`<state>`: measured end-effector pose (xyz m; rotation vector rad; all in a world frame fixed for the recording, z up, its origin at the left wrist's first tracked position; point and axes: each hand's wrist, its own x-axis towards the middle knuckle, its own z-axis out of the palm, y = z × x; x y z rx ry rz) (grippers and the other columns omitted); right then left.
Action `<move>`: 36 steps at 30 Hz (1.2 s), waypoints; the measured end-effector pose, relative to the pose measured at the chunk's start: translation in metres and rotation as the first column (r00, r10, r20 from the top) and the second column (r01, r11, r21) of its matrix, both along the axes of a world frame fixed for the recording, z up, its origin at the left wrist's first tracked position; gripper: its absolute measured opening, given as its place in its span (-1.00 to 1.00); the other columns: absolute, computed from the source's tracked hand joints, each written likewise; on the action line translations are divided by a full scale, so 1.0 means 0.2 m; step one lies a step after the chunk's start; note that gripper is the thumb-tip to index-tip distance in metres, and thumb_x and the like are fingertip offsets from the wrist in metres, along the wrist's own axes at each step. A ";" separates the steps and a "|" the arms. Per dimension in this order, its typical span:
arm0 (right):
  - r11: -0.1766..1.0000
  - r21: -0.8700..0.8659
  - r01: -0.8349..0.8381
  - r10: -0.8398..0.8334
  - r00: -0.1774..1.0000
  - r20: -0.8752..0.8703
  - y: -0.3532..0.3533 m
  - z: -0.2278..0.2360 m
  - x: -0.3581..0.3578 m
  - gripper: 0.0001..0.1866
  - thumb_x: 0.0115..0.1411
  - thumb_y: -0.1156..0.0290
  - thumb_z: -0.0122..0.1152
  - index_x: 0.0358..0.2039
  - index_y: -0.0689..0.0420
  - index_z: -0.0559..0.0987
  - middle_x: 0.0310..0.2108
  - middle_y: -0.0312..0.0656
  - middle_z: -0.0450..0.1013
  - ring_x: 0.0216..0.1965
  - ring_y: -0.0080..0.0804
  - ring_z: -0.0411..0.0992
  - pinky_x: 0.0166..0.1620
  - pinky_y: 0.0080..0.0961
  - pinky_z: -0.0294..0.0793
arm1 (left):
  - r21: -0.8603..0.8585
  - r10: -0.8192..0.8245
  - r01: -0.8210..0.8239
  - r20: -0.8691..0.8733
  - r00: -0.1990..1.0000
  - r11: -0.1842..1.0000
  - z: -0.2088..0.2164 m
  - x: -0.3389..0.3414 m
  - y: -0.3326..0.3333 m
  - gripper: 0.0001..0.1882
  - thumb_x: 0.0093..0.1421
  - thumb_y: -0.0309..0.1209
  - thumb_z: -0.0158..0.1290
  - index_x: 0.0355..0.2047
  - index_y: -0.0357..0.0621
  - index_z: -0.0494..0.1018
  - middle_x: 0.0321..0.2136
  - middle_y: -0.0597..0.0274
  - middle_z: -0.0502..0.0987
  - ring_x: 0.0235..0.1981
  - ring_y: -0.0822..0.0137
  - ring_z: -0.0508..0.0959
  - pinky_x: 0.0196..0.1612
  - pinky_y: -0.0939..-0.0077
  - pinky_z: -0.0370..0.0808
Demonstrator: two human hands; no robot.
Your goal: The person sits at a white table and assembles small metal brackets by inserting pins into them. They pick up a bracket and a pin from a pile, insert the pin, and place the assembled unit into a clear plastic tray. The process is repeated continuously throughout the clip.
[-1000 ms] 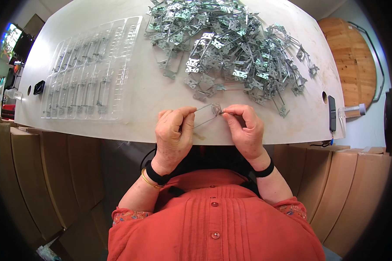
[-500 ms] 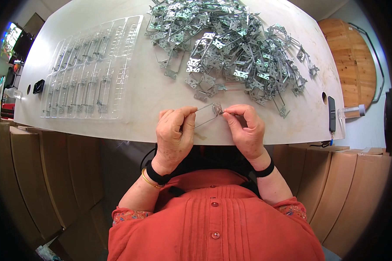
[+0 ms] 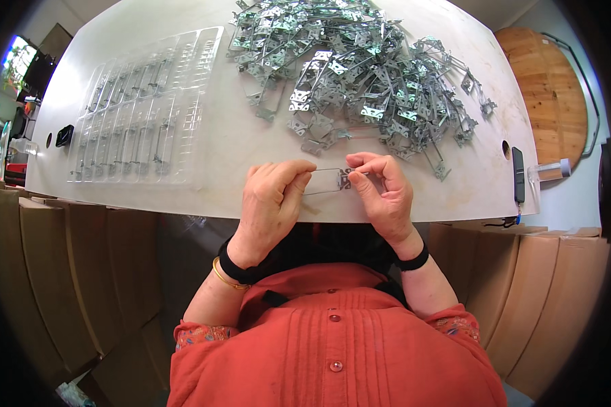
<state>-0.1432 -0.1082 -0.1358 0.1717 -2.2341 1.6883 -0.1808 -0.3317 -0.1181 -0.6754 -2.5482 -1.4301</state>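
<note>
Near the table's front edge I hold a thin metal wire bracket point(image 3: 328, 192) with a small perforated plate at its right end. My left hand point(image 3: 273, 200) pinches the left end of its wires between thumb and fingers. At the plate, my right hand point(image 3: 385, 197) has its thumb and fingertips closed on the bracket; part of the plate is hidden by them. Beyond my hands lies a big tangled pile of similar metal brackets point(image 3: 360, 81). A clear plastic tray point(image 3: 195, 102) to the left holds several such brackets in its slots.
A small black device point(image 3: 64, 136) sits at the table's left edge. On the right edge are a dark flat device point(image 3: 518, 175) and a clear cylindrical container point(image 3: 553, 171). Cardboard boxes point(image 3: 523, 292) stand below the table on both sides. A round wooden board point(image 3: 546, 102) leans at the far right.
The bracket has turned from slanting to nearly level, its plate now facing up more. My right fingers have shifted on the plate end, and my left hand has risen slightly.
</note>
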 end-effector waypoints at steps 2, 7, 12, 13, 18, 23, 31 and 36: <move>0.997 -0.071 -0.033 0.038 0.997 0.061 -0.01 0.02 0.01 -0.84 0.34 0.53 0.40 -0.16 0.20 0.55 -0.07 -0.06 0.66 -0.06 -0.39 0.63 0.02 -0.47 0.61 | -0.024 -0.023 0.022 -0.008 1.000 0.999 0.01 -0.02 -0.01 -0.85 0.37 -0.44 0.22 -0.10 -0.16 0.67 -0.41 0.22 0.61 -0.36 0.28 0.50 -0.18 0.37 0.43; 0.997 -0.035 -0.067 0.070 0.992 0.104 -0.01 0.02 0.02 -0.85 0.32 0.54 0.41 -0.19 0.18 0.58 -0.08 -0.08 0.67 -0.07 -0.36 0.64 0.00 -0.45 0.61 | 0.007 0.107 -0.110 0.189 0.976 0.994 0.03 -0.05 0.01 -0.82 0.34 -0.44 0.24 -0.09 -0.22 0.62 -0.43 0.08 0.62 -0.36 0.13 0.58 -0.20 0.25 0.46; 0.998 0.025 -0.060 0.058 0.995 0.078 -0.01 0.02 0.01 -0.84 0.26 0.56 0.44 -0.22 0.16 0.60 -0.13 -0.12 0.69 -0.09 -0.28 0.63 -0.01 -0.41 0.59 | 0.123 0.115 -0.136 0.168 0.979 0.983 -0.01 -0.05 0.02 -0.76 0.36 -0.44 0.24 -0.02 -0.28 0.58 -0.42 0.04 0.61 -0.36 0.11 0.59 -0.26 0.25 0.51; 0.998 0.028 -0.061 0.059 0.995 0.076 -0.01 0.02 0.01 -0.84 0.26 0.57 0.45 -0.23 0.15 0.60 -0.14 -0.12 0.69 -0.09 -0.27 0.62 0.00 -0.40 0.58 | 0.141 0.115 -0.135 0.140 0.983 0.981 -0.02 -0.06 0.02 -0.75 0.36 -0.45 0.24 -0.01 -0.30 0.57 -0.41 0.03 0.61 -0.36 0.11 0.59 -0.26 0.25 0.52; 0.997 0.054 -0.056 0.053 0.997 0.061 -0.01 0.01 0.01 -0.84 0.24 0.58 0.45 -0.24 0.15 0.60 -0.15 -0.14 0.69 -0.10 -0.26 0.60 -0.02 -0.39 0.59 | 0.089 0.205 -0.201 -0.038 0.978 0.975 -0.01 -0.02 0.03 -0.75 0.37 -0.43 0.23 -0.03 -0.33 0.55 -0.33 -0.05 0.61 -0.37 0.07 0.58 -0.25 0.20 0.52; 0.996 0.052 -0.073 0.070 0.996 0.060 -0.01 0.02 0.01 -0.84 0.23 0.58 0.46 -0.25 0.16 0.61 -0.15 -0.15 0.68 -0.12 -0.24 0.60 -0.06 -0.36 0.61 | -0.083 0.310 -0.317 -0.087 0.947 0.945 0.01 0.07 0.02 -0.76 0.41 -0.34 0.24 -0.13 -0.30 0.55 -0.42 0.07 0.58 -0.44 0.27 0.53 -0.31 0.36 0.50; 0.986 0.048 -0.162 0.158 0.985 0.070 0.00 0.03 0.01 -0.82 0.21 0.58 0.48 -0.26 0.16 0.60 -0.16 -0.14 0.68 -0.13 -0.21 0.59 -0.06 -0.37 0.61 | -0.198 0.298 -0.296 -0.022 0.954 0.934 0.01 0.09 0.13 -0.69 0.40 -0.23 0.25 -0.30 -0.25 0.52 -0.56 0.09 0.51 -0.56 0.15 0.52 -0.42 0.24 0.46; 0.974 0.104 -0.202 0.200 0.979 0.027 0.01 0.04 0.01 -0.83 0.24 0.61 0.44 -0.22 0.17 0.60 -0.15 -0.13 0.67 -0.13 -0.27 0.61 -0.02 -0.41 0.62 | -0.200 0.335 -0.313 0.087 0.938 0.928 0.02 0.08 0.12 -0.79 0.37 -0.34 0.21 -0.29 -0.26 0.53 -0.52 0.00 0.59 -0.51 0.08 0.61 -0.37 0.22 0.52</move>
